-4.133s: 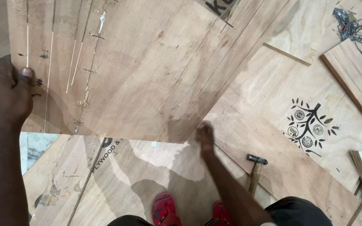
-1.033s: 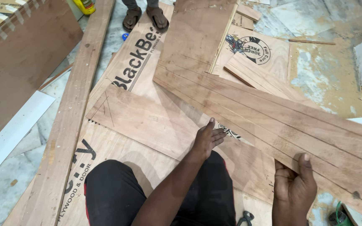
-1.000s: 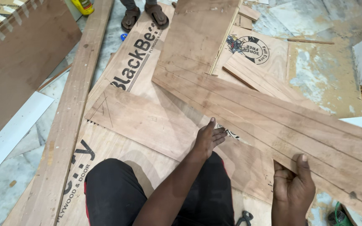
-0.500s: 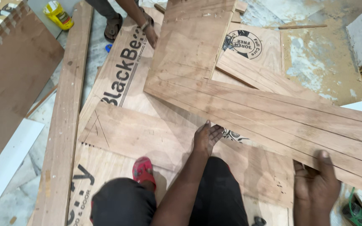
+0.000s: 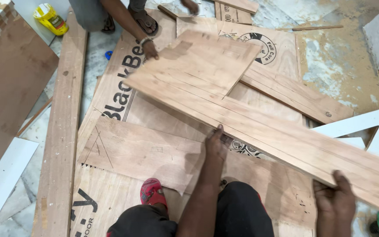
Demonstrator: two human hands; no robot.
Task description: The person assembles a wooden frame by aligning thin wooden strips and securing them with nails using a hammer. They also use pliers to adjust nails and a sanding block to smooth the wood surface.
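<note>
Your right hand point(image 5: 335, 198) grips the near edge of the long L-shaped plywood piece point(image 5: 259, 127), fingers curled over the top; the board's right end runs out of the picture. Your left hand point(image 5: 216, 142) lies fairly flat against the same edge further along, thumb side up, and whether its fingers hook underneath you cannot tell. The board lies slanted across the stack, its wide end pointing away from you. Beneath your knees sits a red sandal point(image 5: 152, 193) on a plywood sheet point(image 5: 110, 206) with black lettering, partly cut off at the bottom edge. A smaller brown offcut point(image 5: 141, 151) with pencil lines rests just under your left hand. To the left runs a long timber plank point(image 5: 62, 131), beside a dark brown board point(image 5: 9, 87). On the right, a white cut-out shape point(image 5: 365, 127) pokes from under the board. Farther off, a round black stamp point(image 5: 264, 46) is half hidden by the wide end, where another person's hand point(image 5: 150, 50) touches the corner. A yellow tin point(image 5: 50, 18) stands at the far left.
</note>
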